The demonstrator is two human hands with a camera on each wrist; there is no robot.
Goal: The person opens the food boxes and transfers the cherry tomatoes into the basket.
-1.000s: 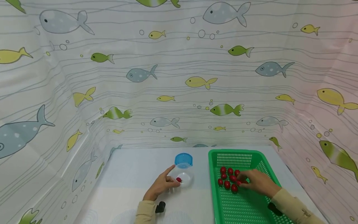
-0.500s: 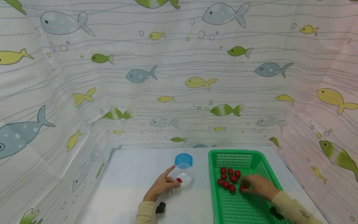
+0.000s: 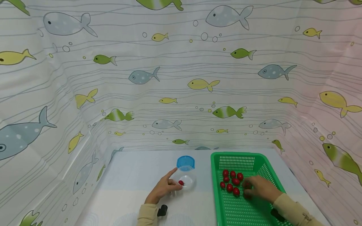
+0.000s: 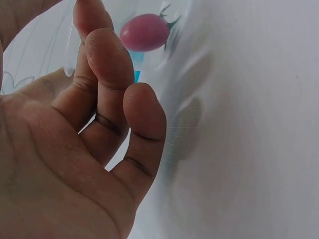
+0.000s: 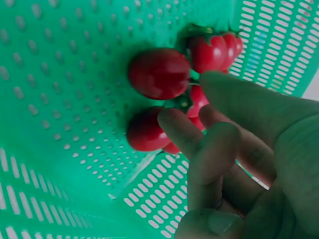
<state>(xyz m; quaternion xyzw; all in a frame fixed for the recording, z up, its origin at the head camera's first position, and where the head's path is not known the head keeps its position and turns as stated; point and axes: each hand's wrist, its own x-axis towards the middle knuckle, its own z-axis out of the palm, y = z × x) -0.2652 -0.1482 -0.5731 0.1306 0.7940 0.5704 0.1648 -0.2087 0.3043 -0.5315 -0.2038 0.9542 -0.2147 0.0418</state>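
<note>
My left hand (image 3: 162, 189) holds a small clear plastic container (image 3: 191, 182) at its left side, index finger toward the far rim and thumb at the near side. One cherry tomato (image 3: 181, 182) with a green stem lies inside; the left wrist view shows it too (image 4: 145, 32). My right hand (image 3: 260, 188) is down in the green basket (image 3: 216, 196), over a shaded tomato (image 3: 247, 195). Seen from the right wrist, thumb and index finger stand apart beside two cherry tomatoes (image 5: 159, 73); the index fingertip overlaps the lower one (image 5: 147, 132). Neither looks gripped.
A blue lid (image 3: 185, 161) lies just behind the clear container on the white table (image 3: 135, 169). Several cherry tomatoes (image 3: 235, 181) cluster in the basket's left part. Fish-printed sheeting (image 3: 198, 122) encloses the table at the back and both sides.
My right hand has shifted slightly right and nearer in the basket, and the tomato under it has moved nearer, apart from the cluster. The left hand and container keep their place.
</note>
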